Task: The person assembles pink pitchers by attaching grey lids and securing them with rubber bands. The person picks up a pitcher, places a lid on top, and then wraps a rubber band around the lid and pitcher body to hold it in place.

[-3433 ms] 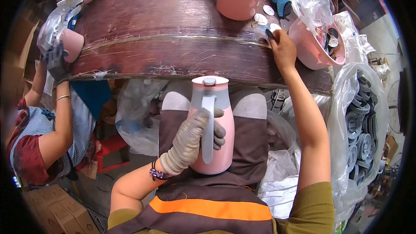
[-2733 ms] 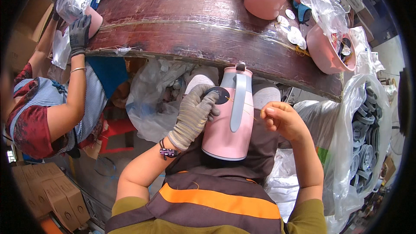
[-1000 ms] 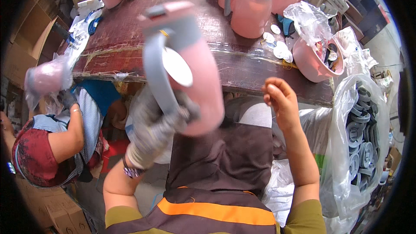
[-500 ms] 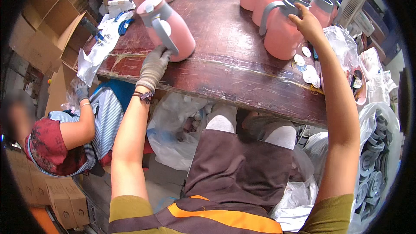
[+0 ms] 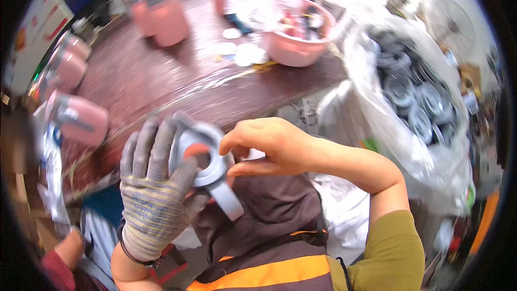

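A pink jug with a grey collar (image 5: 218, 170) is tilted so that its round mouth faces up at me, over my lap in front of the table edge. Its grey handle (image 5: 226, 202) points down toward my apron. My left hand (image 5: 156, 183), in a grey-and-cream knitted glove, grips the jug from the left, its thumb at the mouth and its fingers along the side. Bare, my right hand (image 5: 269, 145) is at the right of the collar, fingers curved and thumb apart. Whether its fingertips touch the rim is blurred.
More pink jugs (image 5: 169, 19) stand on the dark wooden table (image 5: 188, 70), with another (image 5: 83, 118) at its left edge. A pink basin (image 5: 296, 48) of small items sits beside white discs (image 5: 249, 55). At right, a plastic bag (image 5: 344, 108) holds grey lids (image 5: 401, 89). A co-worker's arm (image 5: 70, 248) shows lower left.
My view has swung right. Both hands have come back from the table toward my lap, and a jug is now in my left hand. My right hand has left the jug it was touching on the table.
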`<control>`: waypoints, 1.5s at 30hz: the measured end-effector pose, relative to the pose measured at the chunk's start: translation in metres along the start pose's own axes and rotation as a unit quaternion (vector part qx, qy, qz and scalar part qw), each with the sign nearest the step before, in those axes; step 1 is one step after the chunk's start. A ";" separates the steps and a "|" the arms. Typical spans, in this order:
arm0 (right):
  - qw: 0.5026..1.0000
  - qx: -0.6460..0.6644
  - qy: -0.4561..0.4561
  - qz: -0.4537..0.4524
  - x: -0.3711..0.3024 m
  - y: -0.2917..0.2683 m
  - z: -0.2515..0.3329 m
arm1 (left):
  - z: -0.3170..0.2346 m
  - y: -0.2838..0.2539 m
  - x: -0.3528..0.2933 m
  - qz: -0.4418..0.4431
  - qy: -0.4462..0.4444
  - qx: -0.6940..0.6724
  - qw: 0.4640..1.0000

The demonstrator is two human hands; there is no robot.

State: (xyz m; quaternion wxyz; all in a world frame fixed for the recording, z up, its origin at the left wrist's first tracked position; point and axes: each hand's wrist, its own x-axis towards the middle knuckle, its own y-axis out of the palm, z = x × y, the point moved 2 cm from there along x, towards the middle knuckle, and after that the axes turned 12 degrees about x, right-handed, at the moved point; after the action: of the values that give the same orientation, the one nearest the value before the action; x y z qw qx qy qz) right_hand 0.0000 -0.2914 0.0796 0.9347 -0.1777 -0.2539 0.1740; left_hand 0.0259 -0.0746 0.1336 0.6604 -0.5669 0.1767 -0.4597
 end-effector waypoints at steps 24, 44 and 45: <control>0.748 -0.324 0.321 -0.483 -0.243 -0.199 0.002 | 0.023 0.111 -0.065 -0.070 -0.380 -0.690 0.611; 0.932 0.039 0.008 -0.359 -0.112 0.085 -0.006 | -0.049 0.171 -0.118 -0.139 -0.510 -0.821 0.217; 0.924 0.090 0.028 -0.369 -0.113 0.085 -0.007 | -0.047 0.165 -0.117 -0.162 -0.500 -0.808 0.265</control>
State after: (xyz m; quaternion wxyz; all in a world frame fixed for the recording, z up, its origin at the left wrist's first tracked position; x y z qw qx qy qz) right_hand -0.1073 -0.2657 -0.0084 0.9514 0.0088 -0.2589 -0.1665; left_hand -0.0030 -0.0188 -0.0640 -0.2693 -0.9425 -0.0036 0.1977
